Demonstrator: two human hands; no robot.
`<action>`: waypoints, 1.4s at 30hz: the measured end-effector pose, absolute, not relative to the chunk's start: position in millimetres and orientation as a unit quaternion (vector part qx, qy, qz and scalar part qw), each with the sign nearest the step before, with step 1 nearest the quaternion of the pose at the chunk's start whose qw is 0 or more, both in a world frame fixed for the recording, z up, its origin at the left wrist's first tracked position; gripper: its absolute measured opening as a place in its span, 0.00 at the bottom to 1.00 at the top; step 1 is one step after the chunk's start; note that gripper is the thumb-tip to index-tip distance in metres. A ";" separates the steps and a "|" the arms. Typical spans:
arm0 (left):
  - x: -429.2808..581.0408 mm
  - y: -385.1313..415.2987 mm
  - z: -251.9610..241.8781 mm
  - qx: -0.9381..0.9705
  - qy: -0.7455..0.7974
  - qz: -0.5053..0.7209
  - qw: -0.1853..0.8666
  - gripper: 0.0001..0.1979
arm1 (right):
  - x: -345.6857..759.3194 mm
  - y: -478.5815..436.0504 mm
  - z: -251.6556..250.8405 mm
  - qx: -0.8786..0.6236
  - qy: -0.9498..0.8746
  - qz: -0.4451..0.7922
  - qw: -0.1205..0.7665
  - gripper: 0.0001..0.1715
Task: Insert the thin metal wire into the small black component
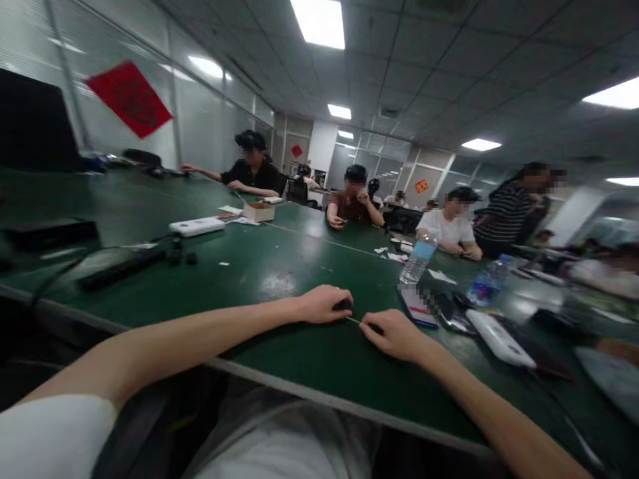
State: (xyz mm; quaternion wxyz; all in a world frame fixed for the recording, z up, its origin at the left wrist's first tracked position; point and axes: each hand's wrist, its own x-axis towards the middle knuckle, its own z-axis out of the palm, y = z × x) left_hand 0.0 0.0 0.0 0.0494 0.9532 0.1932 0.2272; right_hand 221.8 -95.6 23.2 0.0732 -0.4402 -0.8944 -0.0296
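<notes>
Over the green tabletop, my left hand [324, 305] is closed with its fingertips pressed together. A small dark patch shows inside its curled fingers; whether it is an object or shadow I cannot tell. My right hand [397, 334] faces it a short way to the right, thumb and fingers pinched. Between the two sets of fingertips runs a thin pale strip [353, 320], its ends hidden in my fingers. Its exact kind is too small to make out. Just beyond my right hand lies a phone-like flat thing [419, 307] with a dark blue edge.
Two plastic bottles, one with a light blue label [423, 251] and one with a purple label [486, 283], stand right. Nearby lies a white device [500, 339]. Left are another white device [197, 227], a black bar [121, 269] and a small box [259, 211]. Several people sit around.
</notes>
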 end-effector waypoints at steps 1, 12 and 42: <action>-0.3 -1.0 0.3 0.954 0.192 0.224 0.050 0.15 | 222.5 -95.4 23.8 -0.446 -0.891 -0.032 0.076 0.18; -1.8 -4.3 3.6 0.955 0.189 0.220 0.053 0.14 | 226.6 -92.9 24.5 -0.487 -0.869 -0.057 0.073 0.21; -3.9 -8.7 6.1 0.955 0.186 0.223 0.054 0.14 | 228.7 -93.5 29.2 -0.489 -0.868 -0.046 0.063 0.20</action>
